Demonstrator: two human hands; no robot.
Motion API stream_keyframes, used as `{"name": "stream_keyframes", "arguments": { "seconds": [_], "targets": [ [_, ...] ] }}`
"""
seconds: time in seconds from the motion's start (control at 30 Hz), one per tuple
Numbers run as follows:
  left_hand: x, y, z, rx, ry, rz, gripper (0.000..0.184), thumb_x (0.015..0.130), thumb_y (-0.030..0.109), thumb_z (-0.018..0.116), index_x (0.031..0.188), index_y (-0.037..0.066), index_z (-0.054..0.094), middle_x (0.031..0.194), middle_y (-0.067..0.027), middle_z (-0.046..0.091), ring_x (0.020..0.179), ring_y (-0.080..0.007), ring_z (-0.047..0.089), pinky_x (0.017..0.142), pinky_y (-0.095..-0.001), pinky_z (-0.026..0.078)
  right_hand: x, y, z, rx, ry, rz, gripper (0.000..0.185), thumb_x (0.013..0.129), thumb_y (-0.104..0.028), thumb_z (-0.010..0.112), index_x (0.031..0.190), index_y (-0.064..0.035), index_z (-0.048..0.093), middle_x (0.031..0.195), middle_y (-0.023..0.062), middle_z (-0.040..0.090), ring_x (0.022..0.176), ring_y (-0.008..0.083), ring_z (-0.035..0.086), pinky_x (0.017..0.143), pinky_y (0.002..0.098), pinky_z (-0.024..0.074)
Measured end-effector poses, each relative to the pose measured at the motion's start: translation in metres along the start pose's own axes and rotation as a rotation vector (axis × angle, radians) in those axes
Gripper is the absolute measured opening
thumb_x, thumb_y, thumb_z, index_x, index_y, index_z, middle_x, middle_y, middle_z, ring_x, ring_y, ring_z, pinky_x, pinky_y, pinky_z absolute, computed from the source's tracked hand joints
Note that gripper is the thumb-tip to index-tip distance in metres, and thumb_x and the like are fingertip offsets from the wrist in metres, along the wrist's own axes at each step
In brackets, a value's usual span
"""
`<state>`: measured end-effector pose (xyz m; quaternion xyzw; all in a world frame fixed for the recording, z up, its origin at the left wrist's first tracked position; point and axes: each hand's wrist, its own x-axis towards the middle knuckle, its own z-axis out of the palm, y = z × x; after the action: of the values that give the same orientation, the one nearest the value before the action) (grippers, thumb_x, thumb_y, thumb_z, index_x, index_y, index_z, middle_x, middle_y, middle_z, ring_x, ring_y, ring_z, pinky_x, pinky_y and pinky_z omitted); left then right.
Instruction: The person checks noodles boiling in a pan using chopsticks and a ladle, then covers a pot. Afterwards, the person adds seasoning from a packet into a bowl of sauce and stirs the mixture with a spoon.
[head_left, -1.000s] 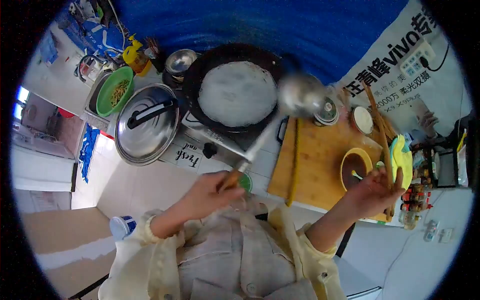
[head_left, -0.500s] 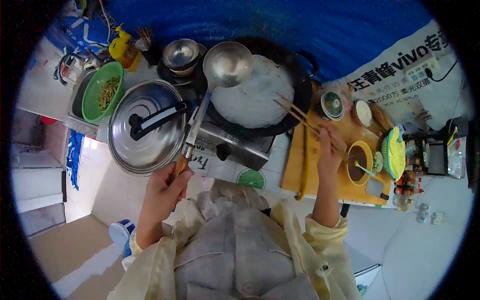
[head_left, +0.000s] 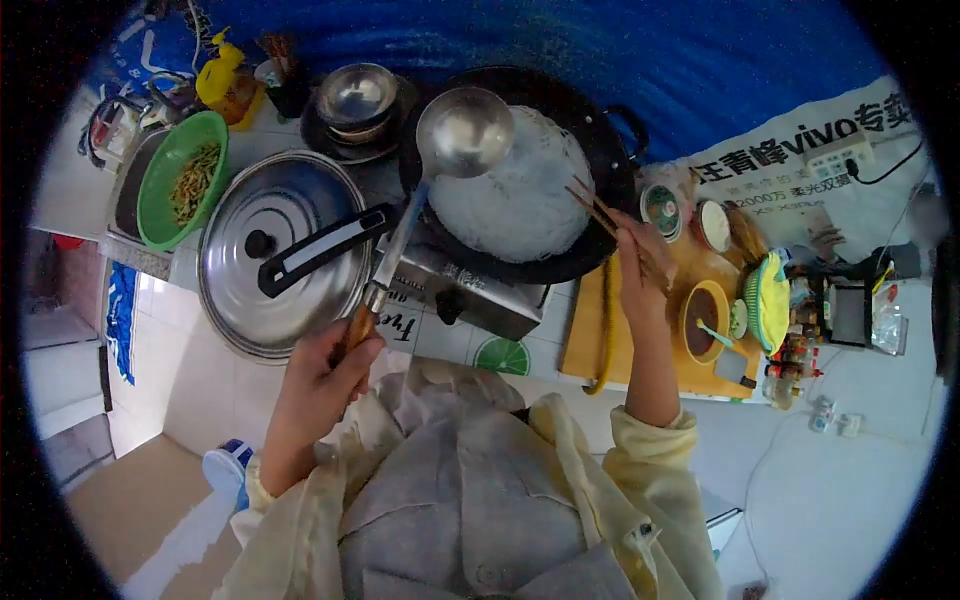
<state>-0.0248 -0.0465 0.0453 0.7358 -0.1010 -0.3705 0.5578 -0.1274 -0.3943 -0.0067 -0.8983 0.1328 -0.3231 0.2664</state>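
Observation:
My left hand (head_left: 330, 375) grips the wooden handle of a large metal ladle (head_left: 466, 130); its bowl hangs over the left part of the black wok (head_left: 612, 180). White, frothy contents with thin noodle-like strands (head_left: 535, 215) fill much of the wok, which stands on a gas stove (head_left: 495, 300). In my right hand (head_left: 645, 260), closed near the wok's right rim, is a pair of wooden chopsticks (head_left: 592, 207). Their tips point at the right side of the white contents; whether they touch is hard to tell.
Left of the stove lie a steel lid (head_left: 230, 290) and a green basket of cut vegetables (head_left: 150, 215). Stacked metal bowls (head_left: 355, 95) sit behind. A wooden board (head_left: 590, 340) on the right carries a yellow bowl of brown sauce (head_left: 690, 340) and small bowls.
My right hand has moved forward with the chopsticks, nearer the wok's rim. The ladle stays over the wok in my left hand. The whole view has turned slightly.

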Motion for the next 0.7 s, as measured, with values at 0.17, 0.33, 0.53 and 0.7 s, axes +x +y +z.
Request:
{"name": "stream_keyframes", "arguments": {
  "seconds": [0.17, 0.33, 0.53, 0.7],
  "targets": [
    [0.002, 0.003, -0.001, -0.005, -0.001, -0.049, 0.018, 0.091, 0.017, 0.057, 0.089, 0.000, 0.058, 0.062, 0.0021, 0.048, 0.053, -0.0053, 0.044, 0.049, -0.0216, 0.035, 0.008, 0.009, 0.003, 0.070, 0.014, -0.041, 0.012, 0.089, -0.011, 0.060, 0.094, -0.0029, 0.066, 0.083, 0.0108, 0.063, 0.070, 0.0209, 0.058, 0.063, 0.0295, 0.0468],
    [0.002, 0.001, 0.000, -0.003, 0.011, -0.046, 0.018, 0.091, 0.017, 0.058, 0.089, -0.001, 0.058, 0.062, 0.0019, 0.049, 0.054, -0.0051, 0.045, 0.049, -0.0215, 0.036, 0.017, 0.020, 0.003, 0.012, -0.061, -0.017, 0.010, 0.087, -0.006, 0.059, 0.095, -0.0020, 0.065, 0.084, 0.0122, 0.064, 0.075, 0.0217, 0.061, 0.067, 0.0290, 0.0488],
    [-0.002, 0.004, 0.005, 0.001, 0.034, -0.057, 0.016, 0.090, 0.015, 0.057, 0.090, -0.001, 0.058, 0.063, 0.0017, 0.050, 0.054, -0.0054, 0.046, 0.049, -0.0222, 0.036, 0.029, 0.022, 0.009, 0.030, -0.084, -0.012, 0.011, 0.086, -0.006, 0.059, 0.095, -0.0012, 0.064, 0.086, 0.0126, 0.064, 0.074, 0.0218, 0.062, 0.066, 0.0292, 0.0490],
    [-0.009, 0.008, 0.012, -0.049, 0.063, -0.072, 0.017, 0.090, 0.015, 0.057, 0.091, -0.002, 0.058, 0.063, 0.0012, 0.050, 0.055, -0.0057, 0.047, 0.049, -0.0225, 0.037, 0.036, 0.021, 0.026, 0.189, -0.162, -0.004, 0.008, 0.087, -0.005, 0.057, 0.092, -0.0016, 0.063, 0.083, 0.0111, 0.063, 0.070, 0.0193, 0.060, 0.061, 0.0287, 0.0467]
  ]
}}
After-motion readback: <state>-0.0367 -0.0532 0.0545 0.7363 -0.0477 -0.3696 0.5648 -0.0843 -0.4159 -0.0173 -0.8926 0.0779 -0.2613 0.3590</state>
